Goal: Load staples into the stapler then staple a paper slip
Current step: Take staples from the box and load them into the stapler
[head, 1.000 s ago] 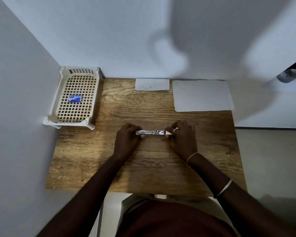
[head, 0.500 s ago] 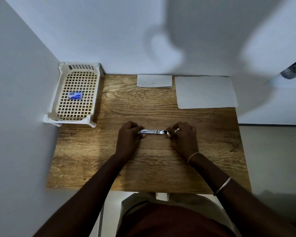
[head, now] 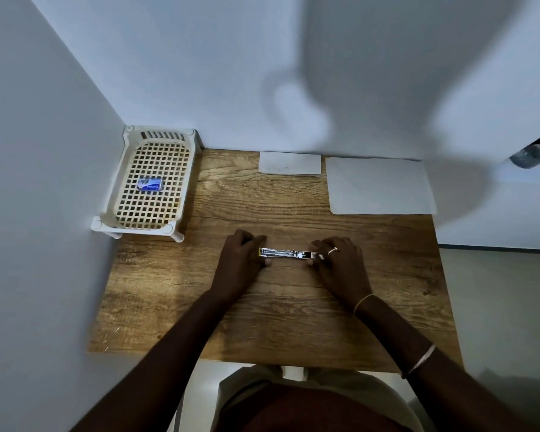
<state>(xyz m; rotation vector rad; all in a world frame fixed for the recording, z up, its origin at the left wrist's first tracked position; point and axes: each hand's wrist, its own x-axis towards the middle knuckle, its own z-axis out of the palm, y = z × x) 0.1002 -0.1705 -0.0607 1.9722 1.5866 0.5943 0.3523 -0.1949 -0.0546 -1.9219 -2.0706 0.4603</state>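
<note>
A small metal stapler [head: 286,253] lies lengthwise on the wooden table [head: 281,322], its shiny staple channel facing up. My left hand [head: 242,263] grips its left end and my right hand [head: 340,263] grips its right end. A small paper slip [head: 290,163] lies at the table's far edge. A blue staple box [head: 150,183] rests in the cream lattice basket [head: 131,224] at the far left corner.
A larger white paper sheet [head: 379,186] lies at the far right of the table. Walls close in on the left and behind. The table's near edge is right in front of my lap.
Both hands stay on the stapler in nearly the same spot. The camera view has shifted slightly; nothing else on the table has moved.
</note>
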